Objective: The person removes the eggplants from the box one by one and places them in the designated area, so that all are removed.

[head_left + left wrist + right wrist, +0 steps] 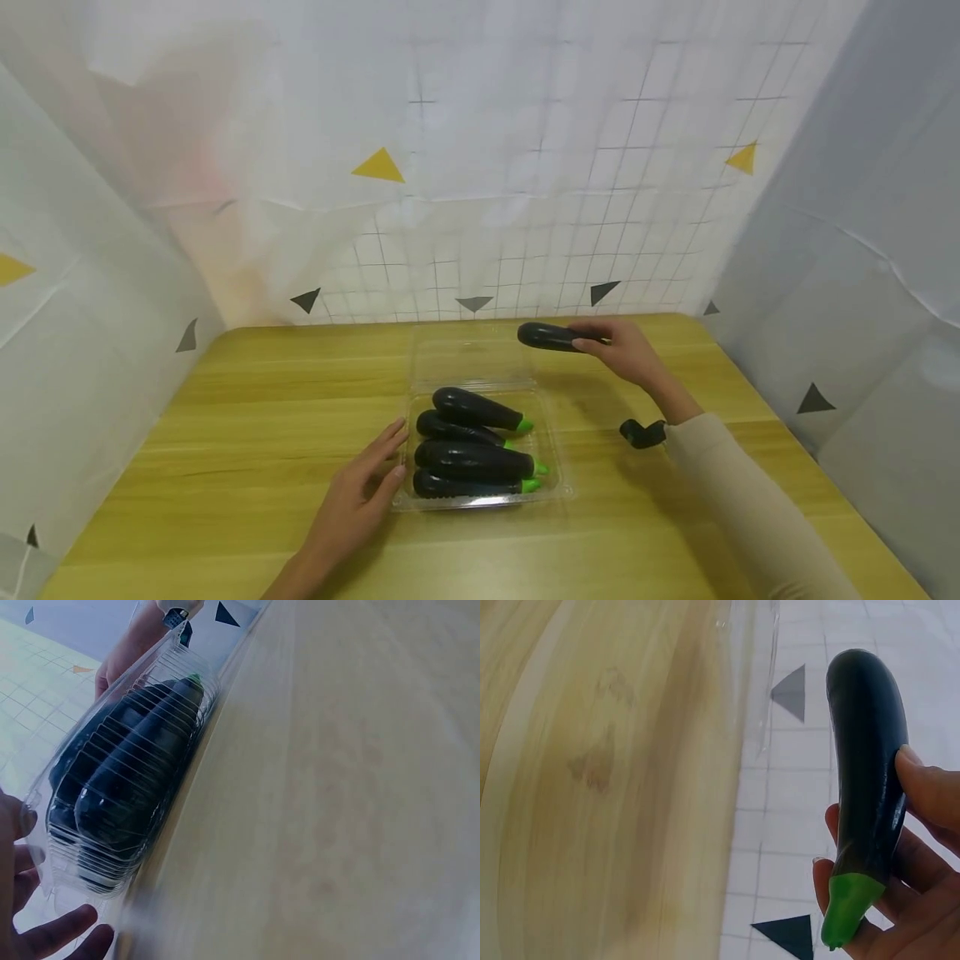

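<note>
In the head view, my right sleeve (757, 508) cut off below, green end (851, 904) of my held eggplant (550, 337) hidden by my right hand (624, 352)

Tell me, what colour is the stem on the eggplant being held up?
Green; the stem shows best in the right wrist view.

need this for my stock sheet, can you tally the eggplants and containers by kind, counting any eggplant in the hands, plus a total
Clear plastic container: 1
Eggplants: 5 (4 in the container, 1 in the right hand)
Total: 6
</note>
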Available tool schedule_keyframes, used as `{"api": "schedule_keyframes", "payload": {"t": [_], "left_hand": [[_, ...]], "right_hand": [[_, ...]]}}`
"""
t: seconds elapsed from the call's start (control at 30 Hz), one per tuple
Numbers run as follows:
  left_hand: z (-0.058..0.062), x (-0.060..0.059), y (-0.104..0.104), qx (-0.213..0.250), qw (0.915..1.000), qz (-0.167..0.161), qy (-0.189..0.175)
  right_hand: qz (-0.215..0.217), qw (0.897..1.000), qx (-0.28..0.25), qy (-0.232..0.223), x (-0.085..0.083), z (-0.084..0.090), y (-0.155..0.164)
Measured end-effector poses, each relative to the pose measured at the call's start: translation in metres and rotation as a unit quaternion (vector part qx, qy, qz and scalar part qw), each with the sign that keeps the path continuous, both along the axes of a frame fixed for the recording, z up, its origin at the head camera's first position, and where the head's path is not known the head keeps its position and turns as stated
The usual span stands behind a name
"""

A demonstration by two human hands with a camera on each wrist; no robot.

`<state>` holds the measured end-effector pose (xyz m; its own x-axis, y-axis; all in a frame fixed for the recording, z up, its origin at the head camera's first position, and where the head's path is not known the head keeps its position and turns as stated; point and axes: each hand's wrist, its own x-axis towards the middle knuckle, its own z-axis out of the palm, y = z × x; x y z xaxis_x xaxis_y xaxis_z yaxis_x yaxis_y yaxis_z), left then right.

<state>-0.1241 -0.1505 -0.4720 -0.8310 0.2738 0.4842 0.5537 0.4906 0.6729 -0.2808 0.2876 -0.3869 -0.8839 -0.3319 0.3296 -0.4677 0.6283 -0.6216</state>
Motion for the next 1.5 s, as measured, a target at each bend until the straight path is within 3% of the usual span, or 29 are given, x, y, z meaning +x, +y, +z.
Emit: {"api": "schedule_keyframes", "payload": {"t": [0.6,1.0,1.23,1.5], "left_hand": [[0.001,0.0,0.0,0.01,0.9999,-0.001,-0.011],[0.0,-0.001,0.0,0.006,1.0,0.002,-0.005],[0.0,-0.001,0.0,0.007,1.0,0.0,-0.005],[-0.002,-0.001,-0.001,-0.001,1.0,0.005,-0.006]], "right_hand": [[-0.016,1.0,0.005,0.005,-0.026,-0.022,0.03],[-0.049,0.998,0.027,-0.036,-0.037,-0.037,0.039],[-0.052,0.997,0.033,-0.054,-0.05,-0.048,0.041],[-0.05,0.996,0.045,-0.055,-0.051,-0.056,0.039]]}}
